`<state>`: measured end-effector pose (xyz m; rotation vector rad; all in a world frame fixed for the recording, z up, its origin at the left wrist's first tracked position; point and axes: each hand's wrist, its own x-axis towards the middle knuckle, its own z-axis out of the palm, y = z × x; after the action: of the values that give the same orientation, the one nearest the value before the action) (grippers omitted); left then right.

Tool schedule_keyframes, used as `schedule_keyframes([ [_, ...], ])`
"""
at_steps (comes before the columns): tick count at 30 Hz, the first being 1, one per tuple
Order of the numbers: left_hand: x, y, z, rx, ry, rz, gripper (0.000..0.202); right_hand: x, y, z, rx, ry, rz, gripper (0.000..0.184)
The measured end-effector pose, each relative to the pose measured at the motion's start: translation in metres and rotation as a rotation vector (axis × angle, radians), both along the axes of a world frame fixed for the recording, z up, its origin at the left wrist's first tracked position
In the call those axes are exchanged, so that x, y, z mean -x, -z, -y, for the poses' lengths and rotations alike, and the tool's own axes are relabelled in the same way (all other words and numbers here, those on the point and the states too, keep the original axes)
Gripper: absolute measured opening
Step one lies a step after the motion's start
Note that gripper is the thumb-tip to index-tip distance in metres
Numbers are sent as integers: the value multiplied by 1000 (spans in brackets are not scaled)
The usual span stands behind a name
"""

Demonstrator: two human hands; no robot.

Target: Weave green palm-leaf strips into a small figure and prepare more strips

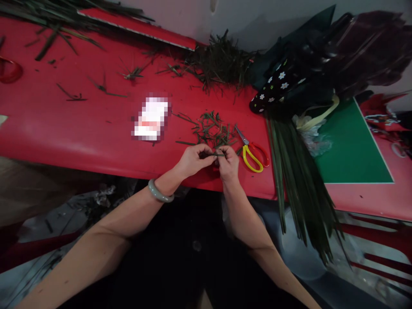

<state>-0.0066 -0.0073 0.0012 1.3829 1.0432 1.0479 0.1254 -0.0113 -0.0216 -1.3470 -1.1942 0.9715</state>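
Green strip (219, 155), hands (193, 161) (229, 165) (both pinching)

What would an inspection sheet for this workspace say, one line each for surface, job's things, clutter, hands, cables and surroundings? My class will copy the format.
Surface: red table, scattered with plant bits.
Job's things: dark green strip between the hands; open scissors with one yellow and one red handle; long green leaves hanging over the front edge.
Clutter: cut pieces beyond the hands; tangled heap near the wall; pixelated bright rectangle, identity unclear.
Hands: left hand, with a bangle on its wrist, and right hand both pinch the strip.
Cables: nothing seen.
Surroundings: green board and dark bag at right.
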Motion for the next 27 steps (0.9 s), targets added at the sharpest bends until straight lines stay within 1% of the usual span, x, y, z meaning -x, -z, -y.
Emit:
schedule_keyframes([
  [4, -1, 3, -1, 26, 13, 58, 15, -1, 0, -1, -25, 9, 70, 15],
  [7, -2, 5, -2, 29, 14, 137, 21, 0, -3, -1, -70, -7, 118, 16],
  [9, -1, 6, -2, 0, -7, 131, 24, 0, -5, 0, -87, -23, 133, 16],
  [12, 0, 7, -2, -15, -49, 75, 18, 1, -7, 2, -77, -36, 139, 16],
  [17, 0, 5, -1, 53, -56, 101, 18, 2, -8, 2, -64, -19, 194, 14],
  [22, -2, 2, -4, 137, -33, 128, 18, 1, -11, 1, -94, 34, 345, 12],
  [24, -2, 1, -5, 174, -26, 166, 18, 2, -13, 1, -108, 57, 371, 13],
  [27, -2, -1, -4, 226, -4, 249, 19, 3, -13, 0, -126, 74, 354, 15],
])
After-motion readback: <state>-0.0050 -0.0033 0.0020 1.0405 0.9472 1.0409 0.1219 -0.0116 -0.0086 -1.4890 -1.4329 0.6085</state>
